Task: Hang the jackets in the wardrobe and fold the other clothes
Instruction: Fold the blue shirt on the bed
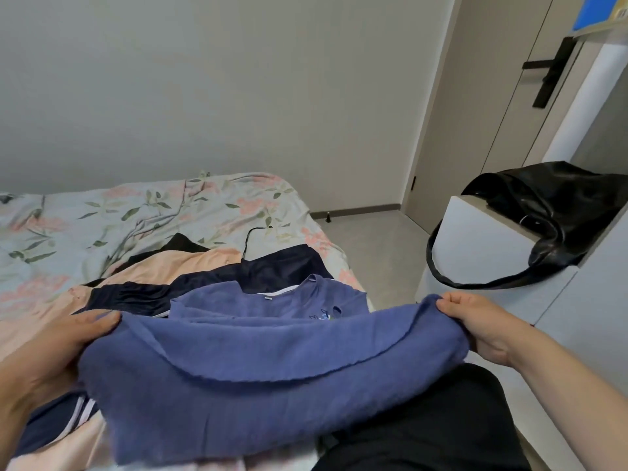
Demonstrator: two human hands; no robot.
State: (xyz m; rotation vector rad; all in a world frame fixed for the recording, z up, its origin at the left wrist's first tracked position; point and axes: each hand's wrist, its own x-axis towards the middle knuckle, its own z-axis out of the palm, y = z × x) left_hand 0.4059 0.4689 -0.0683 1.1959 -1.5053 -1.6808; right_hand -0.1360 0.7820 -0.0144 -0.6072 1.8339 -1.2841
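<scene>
A blue knit top [265,372] is stretched between my two hands over the near end of the bed, its lower part doubled up toward the collar. My left hand [64,345] grips its left edge and my right hand [482,324] pinches its right edge. Beneath it lie a dark navy garment with white side stripes [210,283], a peach-coloured garment [180,266] and a black garment [183,244], all spread on the bed.
The bed carries a floral cover [102,219]. To the right stands a white cabinet [475,239] with a black leather bag [550,212] on it, its strap hanging down. Behind are wardrobe doors [509,96] and bare floor [373,239]. My dark trousers [441,423] show at lower right.
</scene>
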